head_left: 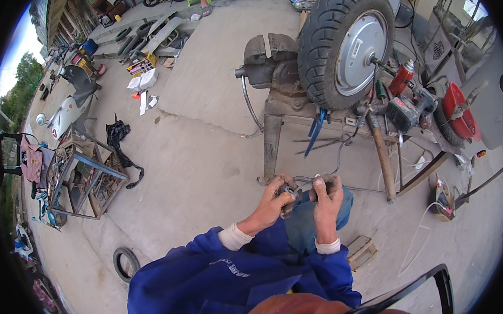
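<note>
Both hands meet in front of my lap. My left hand (272,203) is closed around a small dark metal part (291,192), whose exact kind I cannot make out. Close beside it, my right hand (327,203) is pinched, thumb against fingers, with a tiny pale bit showing at the tips. A thin dark cable (339,157) runs down behind the right hand from the bench. Ahead, a wheel with a hub motor (362,53) stands upright on the metal workbench (272,134), next to a bench vise (278,64).
A blue-handled tool (315,132) hangs below the wheel. On the bench's right lie a red spray can (402,76), a power tool (404,114) and a red funnel-like container (460,115). At left stand a metal rack (88,180) and a white scooter (70,112); a small tire (125,263) lies nearer.
</note>
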Motion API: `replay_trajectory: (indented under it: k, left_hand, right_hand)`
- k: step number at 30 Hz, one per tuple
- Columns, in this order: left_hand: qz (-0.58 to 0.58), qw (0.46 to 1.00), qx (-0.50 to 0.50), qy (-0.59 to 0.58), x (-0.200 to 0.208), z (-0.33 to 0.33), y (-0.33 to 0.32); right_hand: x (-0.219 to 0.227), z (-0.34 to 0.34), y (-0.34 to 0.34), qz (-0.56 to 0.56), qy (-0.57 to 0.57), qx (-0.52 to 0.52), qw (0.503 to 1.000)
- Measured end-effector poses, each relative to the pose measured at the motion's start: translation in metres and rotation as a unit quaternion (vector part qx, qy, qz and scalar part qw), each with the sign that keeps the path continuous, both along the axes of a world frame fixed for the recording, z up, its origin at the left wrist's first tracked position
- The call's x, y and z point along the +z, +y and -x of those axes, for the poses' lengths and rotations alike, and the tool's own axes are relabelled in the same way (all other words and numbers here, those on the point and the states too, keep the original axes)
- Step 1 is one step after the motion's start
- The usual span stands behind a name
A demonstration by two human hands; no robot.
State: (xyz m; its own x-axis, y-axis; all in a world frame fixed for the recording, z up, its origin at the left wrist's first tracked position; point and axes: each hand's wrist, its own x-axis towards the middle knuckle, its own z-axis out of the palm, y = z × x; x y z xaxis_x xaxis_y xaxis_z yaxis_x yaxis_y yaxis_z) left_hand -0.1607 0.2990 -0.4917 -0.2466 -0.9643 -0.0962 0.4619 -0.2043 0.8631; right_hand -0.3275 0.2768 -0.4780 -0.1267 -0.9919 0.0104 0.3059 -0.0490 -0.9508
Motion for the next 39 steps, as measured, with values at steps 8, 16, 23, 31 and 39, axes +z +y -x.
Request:
replay_trajectory:
  k: [8, 16, 23, 31, 39]
  left_hand:
    - [-0.043, 0.997, -0.051, 0.049, 0.015, 0.016, 0.000]
    - [-0.037, 0.984, 0.162, 0.070, 0.007, 0.035, -0.030]
    - [-0.045, 0.986, 0.148, 0.057, 0.016, 0.045, -0.037]
    - [-0.013, 0.994, 0.082, 0.066, 0.018, 0.017, -0.047]
    - [-0.014, 0.999, 0.038, 0.014, 0.016, 0.001, -0.048]
  right_hand:
    - [-0.008, 0.026, -0.010, 0.016, -0.178, -0.004, 0.984]
    - [-0.037, -0.006, 0.028, -0.064, 0.043, 0.213, 0.974]
    - [-0.027, -0.006, 0.024, 0.022, 0.252, 0.066, 0.965]
    - [-0.001, 0.009, 0.015, -0.012, 0.183, 0.072, 0.980]
    - [-0.005, 0.007, 0.006, 0.025, 0.219, 0.046, 0.974]
